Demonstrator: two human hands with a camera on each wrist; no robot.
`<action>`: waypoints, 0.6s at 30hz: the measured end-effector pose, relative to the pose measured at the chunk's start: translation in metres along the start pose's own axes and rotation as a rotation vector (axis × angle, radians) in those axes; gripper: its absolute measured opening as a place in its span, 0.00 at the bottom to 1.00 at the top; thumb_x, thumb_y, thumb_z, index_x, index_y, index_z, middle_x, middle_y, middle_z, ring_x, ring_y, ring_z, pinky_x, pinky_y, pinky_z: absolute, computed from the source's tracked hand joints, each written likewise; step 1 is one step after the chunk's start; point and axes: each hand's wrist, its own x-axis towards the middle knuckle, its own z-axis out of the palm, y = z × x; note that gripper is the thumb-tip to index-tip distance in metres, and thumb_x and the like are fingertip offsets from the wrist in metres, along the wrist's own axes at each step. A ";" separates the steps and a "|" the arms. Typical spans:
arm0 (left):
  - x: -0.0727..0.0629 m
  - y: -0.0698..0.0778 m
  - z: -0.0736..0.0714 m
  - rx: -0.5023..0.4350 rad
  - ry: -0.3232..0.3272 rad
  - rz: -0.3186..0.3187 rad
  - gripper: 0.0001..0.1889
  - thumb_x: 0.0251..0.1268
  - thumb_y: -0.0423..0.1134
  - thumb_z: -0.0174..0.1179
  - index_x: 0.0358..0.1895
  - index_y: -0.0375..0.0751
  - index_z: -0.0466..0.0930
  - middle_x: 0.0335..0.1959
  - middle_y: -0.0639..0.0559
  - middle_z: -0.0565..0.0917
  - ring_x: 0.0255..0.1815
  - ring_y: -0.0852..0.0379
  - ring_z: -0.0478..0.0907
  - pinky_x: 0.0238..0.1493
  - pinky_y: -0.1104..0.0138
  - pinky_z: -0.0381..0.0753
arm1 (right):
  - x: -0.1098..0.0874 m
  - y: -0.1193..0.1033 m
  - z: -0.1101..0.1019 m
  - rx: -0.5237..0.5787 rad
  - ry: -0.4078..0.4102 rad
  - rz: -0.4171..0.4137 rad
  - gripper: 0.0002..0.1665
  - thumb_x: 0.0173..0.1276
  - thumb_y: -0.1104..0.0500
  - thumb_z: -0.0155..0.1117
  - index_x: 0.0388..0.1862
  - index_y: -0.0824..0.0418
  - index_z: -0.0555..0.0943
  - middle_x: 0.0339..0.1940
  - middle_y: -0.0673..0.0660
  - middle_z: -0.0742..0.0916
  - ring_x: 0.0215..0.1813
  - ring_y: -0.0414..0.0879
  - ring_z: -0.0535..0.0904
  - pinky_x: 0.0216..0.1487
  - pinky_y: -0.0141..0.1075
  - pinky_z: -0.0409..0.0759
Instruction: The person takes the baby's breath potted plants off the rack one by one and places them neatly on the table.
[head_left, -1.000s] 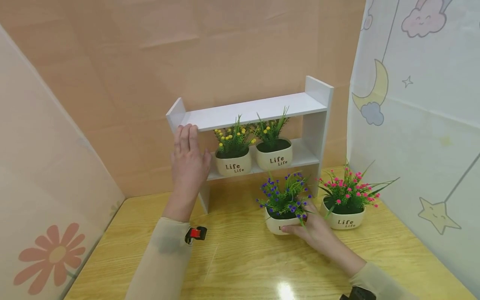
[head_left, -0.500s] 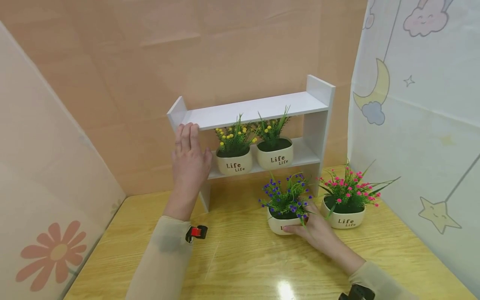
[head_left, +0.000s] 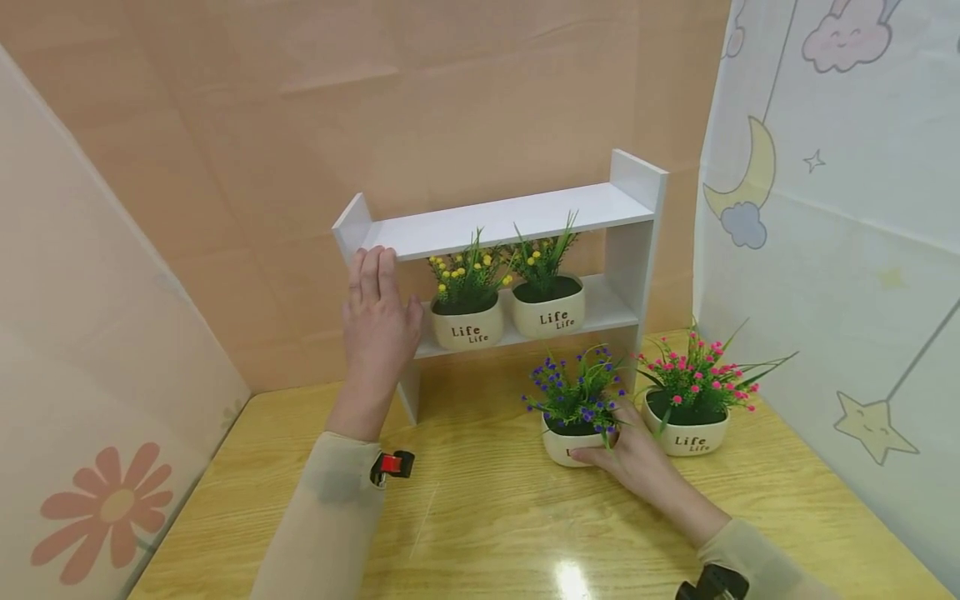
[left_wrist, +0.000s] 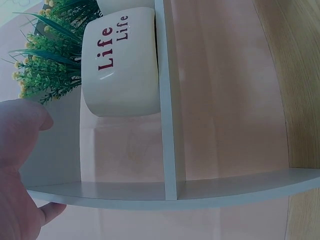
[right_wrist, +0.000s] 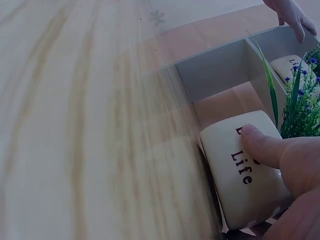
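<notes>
My right hand (head_left: 637, 454) grips a cream flowerpot (right_wrist: 242, 170) marked "Life", its thumb across the front wall and its other fingers partly hidden behind. Blue-purple artificial flowers (head_left: 577, 392) fill this pot, which stands low over the table in front of the shelf's right half. My left hand (head_left: 378, 333) rests on the left front corner of a white two-tier shelf (head_left: 510, 221), fingers straight against the upper board's edge. In the left wrist view, its thumb (left_wrist: 42, 117) is on the inner side of the side panel and a fingertip shows beyond it.
Two pots with yellow flowers, the left pot (head_left: 468, 325) and the right pot (head_left: 551, 308), stand on the middle board. A pink-flowered pot (head_left: 686, 429) sits on the wooden table (head_left: 465, 533) close to my right hand. Printed cloth walls (head_left: 847, 275) enclose the table.
My right hand has shifted the blue-purple flowerpot slightly to the right, nearer the pink-flowered one. My left hand stays at the shelf's corner.
</notes>
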 end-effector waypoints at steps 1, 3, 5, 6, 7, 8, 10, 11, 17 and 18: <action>0.000 0.000 0.000 0.000 0.002 0.001 0.40 0.78 0.40 0.67 0.83 0.38 0.53 0.84 0.41 0.58 0.90 0.40 0.47 0.57 0.36 0.80 | 0.000 0.001 0.001 0.001 0.005 0.003 0.68 0.62 0.44 0.87 0.82 0.82 0.60 0.81 0.87 0.61 0.69 0.76 0.73 0.72 0.71 0.71; 0.000 0.000 0.000 -0.002 0.002 0.001 0.40 0.78 0.40 0.67 0.83 0.37 0.54 0.84 0.41 0.58 0.89 0.40 0.48 0.57 0.36 0.79 | 0.000 0.002 0.001 -0.003 0.002 0.003 0.69 0.62 0.41 0.86 0.82 0.82 0.60 0.81 0.88 0.59 0.75 0.79 0.67 0.75 0.74 0.65; 0.000 -0.001 -0.001 0.000 -0.002 0.000 0.40 0.78 0.40 0.66 0.83 0.37 0.53 0.84 0.41 0.57 0.89 0.40 0.47 0.57 0.36 0.80 | 0.000 0.004 0.001 0.002 -0.012 0.005 0.70 0.63 0.38 0.85 0.83 0.81 0.59 0.82 0.88 0.58 0.82 0.84 0.55 0.77 0.77 0.57; 0.000 -0.001 -0.001 0.001 -0.004 0.000 0.40 0.78 0.40 0.66 0.83 0.38 0.53 0.84 0.41 0.57 0.89 0.40 0.47 0.57 0.36 0.80 | -0.001 0.006 0.001 0.004 -0.015 0.005 0.71 0.63 0.36 0.84 0.83 0.81 0.59 0.82 0.88 0.58 0.83 0.85 0.51 0.77 0.77 0.55; 0.000 -0.001 -0.001 0.001 -0.006 0.001 0.40 0.78 0.40 0.66 0.83 0.38 0.53 0.84 0.41 0.57 0.89 0.40 0.47 0.57 0.36 0.80 | -0.001 0.007 0.001 0.006 -0.022 0.007 0.72 0.63 0.35 0.83 0.84 0.81 0.58 0.83 0.87 0.57 0.84 0.85 0.49 0.77 0.78 0.54; 0.000 -0.001 -0.001 0.002 -0.007 0.001 0.40 0.78 0.40 0.66 0.83 0.38 0.53 0.84 0.41 0.57 0.89 0.40 0.47 0.56 0.36 0.80 | -0.001 0.008 0.000 0.002 -0.034 0.005 0.72 0.65 0.34 0.82 0.84 0.80 0.57 0.83 0.88 0.56 0.84 0.86 0.47 0.77 0.78 0.53; 0.000 -0.001 -0.001 0.001 -0.006 0.004 0.39 0.78 0.40 0.66 0.82 0.38 0.53 0.84 0.41 0.57 0.89 0.40 0.47 0.56 0.36 0.80 | -0.002 0.010 0.000 0.000 -0.037 0.001 0.72 0.65 0.34 0.81 0.85 0.80 0.57 0.83 0.88 0.56 0.84 0.86 0.46 0.77 0.78 0.52; 0.000 -0.001 -0.001 0.000 -0.005 0.005 0.39 0.78 0.39 0.66 0.82 0.38 0.53 0.84 0.41 0.58 0.89 0.40 0.48 0.55 0.36 0.80 | -0.002 0.012 0.001 -0.002 -0.029 -0.009 0.71 0.65 0.35 0.82 0.85 0.79 0.57 0.83 0.88 0.56 0.84 0.86 0.47 0.77 0.79 0.52; 0.000 -0.001 -0.001 0.002 -0.008 0.001 0.40 0.78 0.39 0.66 0.83 0.38 0.52 0.85 0.42 0.57 0.90 0.41 0.47 0.55 0.36 0.80 | -0.001 0.011 0.001 -0.053 -0.004 -0.066 0.65 0.63 0.44 0.85 0.85 0.75 0.61 0.83 0.84 0.61 0.83 0.85 0.51 0.79 0.75 0.55; 0.001 -0.002 -0.001 0.003 -0.009 0.000 0.40 0.78 0.39 0.66 0.83 0.38 0.52 0.85 0.42 0.57 0.90 0.41 0.47 0.55 0.36 0.80 | -0.001 0.012 0.001 -0.067 -0.006 -0.084 0.65 0.64 0.44 0.85 0.85 0.74 0.61 0.84 0.82 0.62 0.84 0.84 0.52 0.80 0.73 0.55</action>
